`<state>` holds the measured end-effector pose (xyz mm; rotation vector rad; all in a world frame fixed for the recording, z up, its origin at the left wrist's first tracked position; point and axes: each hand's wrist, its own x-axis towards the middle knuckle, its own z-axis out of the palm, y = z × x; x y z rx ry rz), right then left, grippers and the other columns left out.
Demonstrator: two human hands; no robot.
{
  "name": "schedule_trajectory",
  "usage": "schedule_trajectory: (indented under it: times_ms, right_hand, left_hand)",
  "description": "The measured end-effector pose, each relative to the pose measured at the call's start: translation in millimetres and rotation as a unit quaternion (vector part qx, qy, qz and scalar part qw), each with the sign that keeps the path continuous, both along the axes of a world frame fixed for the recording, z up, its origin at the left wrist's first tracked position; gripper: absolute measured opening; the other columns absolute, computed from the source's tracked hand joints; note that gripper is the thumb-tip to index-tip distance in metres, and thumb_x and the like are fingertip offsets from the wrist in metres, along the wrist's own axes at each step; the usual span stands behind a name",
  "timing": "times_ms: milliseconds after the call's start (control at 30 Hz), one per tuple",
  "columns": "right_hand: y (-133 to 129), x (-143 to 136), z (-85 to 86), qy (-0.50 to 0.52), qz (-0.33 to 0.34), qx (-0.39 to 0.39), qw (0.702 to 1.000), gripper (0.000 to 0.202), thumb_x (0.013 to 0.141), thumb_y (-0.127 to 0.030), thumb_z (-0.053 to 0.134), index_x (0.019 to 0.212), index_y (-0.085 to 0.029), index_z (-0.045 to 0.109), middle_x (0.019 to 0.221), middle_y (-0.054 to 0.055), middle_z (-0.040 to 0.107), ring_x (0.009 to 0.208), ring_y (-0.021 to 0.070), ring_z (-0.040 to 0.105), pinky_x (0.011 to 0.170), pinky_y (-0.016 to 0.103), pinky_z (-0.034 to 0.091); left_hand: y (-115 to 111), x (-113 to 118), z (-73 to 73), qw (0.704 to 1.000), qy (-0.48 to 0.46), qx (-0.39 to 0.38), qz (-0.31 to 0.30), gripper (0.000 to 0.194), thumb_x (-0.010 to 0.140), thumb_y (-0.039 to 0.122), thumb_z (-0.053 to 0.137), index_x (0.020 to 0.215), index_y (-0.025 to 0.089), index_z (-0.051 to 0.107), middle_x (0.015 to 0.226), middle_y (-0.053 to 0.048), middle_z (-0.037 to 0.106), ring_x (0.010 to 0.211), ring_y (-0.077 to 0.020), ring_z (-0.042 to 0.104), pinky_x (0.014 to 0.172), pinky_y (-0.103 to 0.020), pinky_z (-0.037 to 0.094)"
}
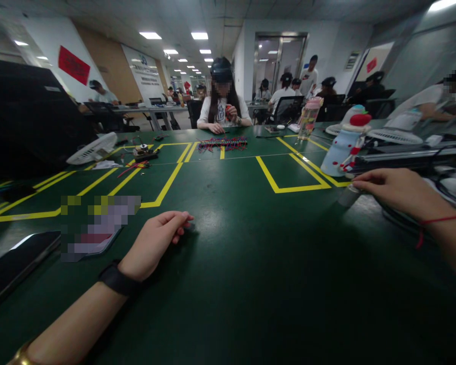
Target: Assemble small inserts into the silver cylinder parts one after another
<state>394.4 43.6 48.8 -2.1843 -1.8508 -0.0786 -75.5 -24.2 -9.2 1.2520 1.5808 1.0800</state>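
Note:
My left hand [157, 241], with a black band on the wrist, rests over the green table [228, 223] with its fingers curled together at the tips. Whatever its fingertips pinch, if anything, is too small to name. At the right, my right hand [395, 190] holds the top of a small greyish cylinder [348, 196] between thumb and fingers. The cylinder is close to the tabletop, slightly tilted, just in front of a blue bottle [336, 152] with a red and white top.
A phone [19, 263] and a blurred flat packet [99, 235] lie at the left. Yellow tape [304, 189] marks the table. Colourful wires [222, 144] lie before a seated person [222, 109]. A pink-capped bottle [309, 119], cables and white fans stand farther back.

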Motion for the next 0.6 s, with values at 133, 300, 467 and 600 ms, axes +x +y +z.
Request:
schedule_trajectory:
  times_ms: [133, 300, 467, 600]
  right_hand:
    - [3, 5, -2.8, 0.038, 0.010, -0.009, 0.999, 0.039, 0.077, -0.046, 0.057, 0.098, -0.016, 0.071, 0.088, 0.010, 0.067, 0.077, 0.0155, 0.057, 0.070, 0.029, 0.035]
    - [6, 10, -5.3, 0.063, -0.013, 0.002, 0.998, 0.041, 0.073, -0.049, 0.059, 0.093, -0.015, 0.070, 0.088, 0.010, 0.067, 0.075, 0.0153, 0.057, 0.069, 0.029, 0.036]
    - [0, 3, 1.2, 0.087, -0.007, -0.037, 0.996, 0.036, 0.077, -0.043, 0.057, 0.096, -0.015, 0.070, 0.087, 0.009, 0.067, 0.074, 0.0130, 0.056, 0.071, 0.028, 0.037]
    - [-6, -3, 2.5, 0.140, -0.028, -0.044, 0.989, 0.042, 0.076, -0.045, 0.058, 0.105, -0.016, 0.067, 0.087, 0.009, 0.067, 0.068, 0.0119, 0.057, 0.066, 0.028, 0.038]
  left_hand:
    - [-1, -1, -0.2, 1.000, 0.001, -0.001, -0.003, 0.029, 0.075, 0.044, 0.060, 0.084, 0.017, 0.068, 0.074, -0.001, 0.059, 0.060, -0.0113, 0.048, 0.050, -0.021, 0.038]
    - [-2, -1, -0.2, 1.000, -0.001, -0.005, -0.008, 0.030, 0.076, 0.044, 0.059, 0.085, 0.017, 0.068, 0.077, -0.002, 0.060, 0.062, -0.0115, 0.049, 0.051, -0.021, 0.038]
    - [-2, -1, -0.4, 1.000, -0.005, -0.009, -0.007, 0.032, 0.078, 0.046, 0.060, 0.088, 0.016, 0.067, 0.078, -0.002, 0.059, 0.064, -0.0113, 0.047, 0.052, -0.021, 0.038]
    - [-2, -1, -0.6, 1.000, -0.005, -0.012, -0.015, 0.034, 0.079, 0.047, 0.059, 0.089, 0.015, 0.067, 0.078, -0.002, 0.058, 0.065, -0.0113, 0.046, 0.053, -0.021, 0.038]
